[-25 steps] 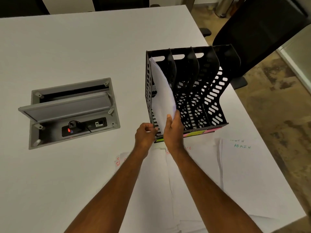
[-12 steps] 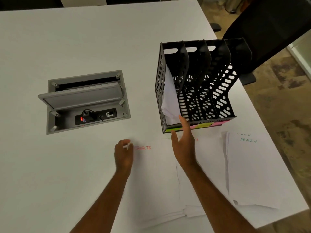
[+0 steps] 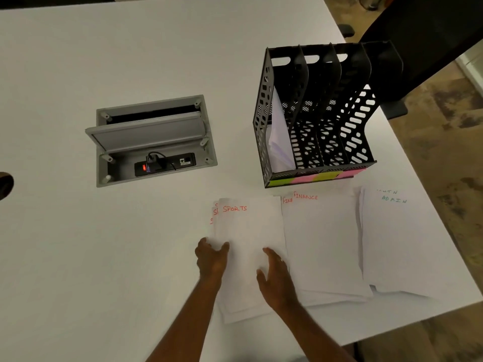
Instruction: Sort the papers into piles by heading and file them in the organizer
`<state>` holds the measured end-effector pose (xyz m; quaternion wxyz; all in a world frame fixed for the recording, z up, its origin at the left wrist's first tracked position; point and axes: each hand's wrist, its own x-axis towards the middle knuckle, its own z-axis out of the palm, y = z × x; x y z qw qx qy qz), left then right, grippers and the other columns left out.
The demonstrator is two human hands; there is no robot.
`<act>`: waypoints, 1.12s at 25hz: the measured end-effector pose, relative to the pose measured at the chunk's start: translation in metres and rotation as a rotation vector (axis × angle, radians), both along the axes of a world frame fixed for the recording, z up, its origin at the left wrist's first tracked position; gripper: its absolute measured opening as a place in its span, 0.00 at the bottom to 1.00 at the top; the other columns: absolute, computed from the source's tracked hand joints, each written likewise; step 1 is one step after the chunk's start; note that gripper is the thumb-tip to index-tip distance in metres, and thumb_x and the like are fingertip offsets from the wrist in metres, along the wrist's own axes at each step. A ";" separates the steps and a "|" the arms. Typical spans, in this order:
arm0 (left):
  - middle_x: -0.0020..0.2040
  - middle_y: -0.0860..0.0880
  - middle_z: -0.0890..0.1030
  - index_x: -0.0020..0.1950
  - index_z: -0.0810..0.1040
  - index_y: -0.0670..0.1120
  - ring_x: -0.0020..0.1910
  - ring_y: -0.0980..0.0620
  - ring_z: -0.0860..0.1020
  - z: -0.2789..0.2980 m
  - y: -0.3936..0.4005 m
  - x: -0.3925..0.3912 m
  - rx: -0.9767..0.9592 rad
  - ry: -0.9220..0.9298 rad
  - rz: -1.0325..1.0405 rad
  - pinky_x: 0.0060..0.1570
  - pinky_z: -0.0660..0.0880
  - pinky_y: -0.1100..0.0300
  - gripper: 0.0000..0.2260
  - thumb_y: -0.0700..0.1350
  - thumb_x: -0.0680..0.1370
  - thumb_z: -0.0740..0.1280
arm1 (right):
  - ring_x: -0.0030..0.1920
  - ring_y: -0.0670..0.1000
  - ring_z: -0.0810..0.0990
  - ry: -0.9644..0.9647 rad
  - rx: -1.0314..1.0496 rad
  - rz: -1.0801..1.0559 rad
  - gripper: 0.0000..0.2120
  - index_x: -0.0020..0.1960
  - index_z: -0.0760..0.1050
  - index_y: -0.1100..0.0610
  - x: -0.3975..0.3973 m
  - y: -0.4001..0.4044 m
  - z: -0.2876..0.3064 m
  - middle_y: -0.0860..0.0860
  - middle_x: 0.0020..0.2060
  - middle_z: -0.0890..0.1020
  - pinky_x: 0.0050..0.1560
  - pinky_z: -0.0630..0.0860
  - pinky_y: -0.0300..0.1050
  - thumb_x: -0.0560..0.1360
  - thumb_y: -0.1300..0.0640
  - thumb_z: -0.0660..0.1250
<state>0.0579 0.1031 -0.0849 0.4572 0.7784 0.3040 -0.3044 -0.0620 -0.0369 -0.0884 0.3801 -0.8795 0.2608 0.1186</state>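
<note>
Filing partly done: one pile is in the organizer, three wait on the counter.

Nearest, the left hand (image 3: 211, 259) pinches the left edge of the SPORTS pile (image 3: 251, 246) in a light grip, while the right hand (image 3: 275, 275) lies flat and unclenched on it. FINANCE pile (image 3: 321, 246) and ADMIN pile (image 3: 400, 241) lie to its right on the counter (image 3: 104, 257). Farther off, the organizer (image 3: 317, 118) holds filed papers (image 3: 279, 142) in its leftmost slot only; the other slots look empty.

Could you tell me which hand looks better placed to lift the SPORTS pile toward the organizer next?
Probably the left hand: it sits at the left edge of the SPORTS pile, thumb over the paper. The right hand lies flat on top, though nearer the organizer.
</note>
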 end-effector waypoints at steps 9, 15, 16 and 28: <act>0.59 0.43 0.83 0.68 0.77 0.42 0.58 0.40 0.81 0.009 0.011 -0.007 -0.274 -0.025 -0.178 0.60 0.79 0.44 0.17 0.48 0.82 0.66 | 0.72 0.51 0.70 0.083 0.117 0.032 0.25 0.75 0.65 0.53 0.008 -0.017 -0.002 0.50 0.72 0.72 0.69 0.66 0.40 0.80 0.58 0.66; 0.56 0.42 0.85 0.65 0.80 0.39 0.51 0.46 0.84 0.048 0.040 0.013 -0.451 -0.139 -0.098 0.50 0.82 0.57 0.13 0.39 0.80 0.68 | 0.61 0.48 0.76 -0.176 0.337 -0.478 0.38 0.73 0.66 0.51 0.034 -0.041 0.029 0.47 0.68 0.73 0.58 0.73 0.40 0.68 0.50 0.80; 0.56 0.41 0.85 0.64 0.80 0.39 0.52 0.44 0.85 0.057 0.050 0.021 -0.472 -0.147 -0.110 0.50 0.82 0.57 0.13 0.39 0.80 0.68 | 0.63 0.46 0.74 -0.211 0.390 -0.476 0.41 0.74 0.64 0.49 0.040 -0.047 0.036 0.45 0.68 0.72 0.60 0.72 0.41 0.67 0.49 0.81; 0.53 0.59 0.85 0.59 0.79 0.63 0.53 0.60 0.82 0.145 0.043 0.026 -0.665 -0.518 0.005 0.46 0.81 0.66 0.20 0.37 0.79 0.69 | 0.58 0.45 0.82 -0.768 0.399 -0.357 0.15 0.61 0.79 0.36 0.062 0.005 0.126 0.39 0.55 0.84 0.57 0.80 0.40 0.79 0.53 0.69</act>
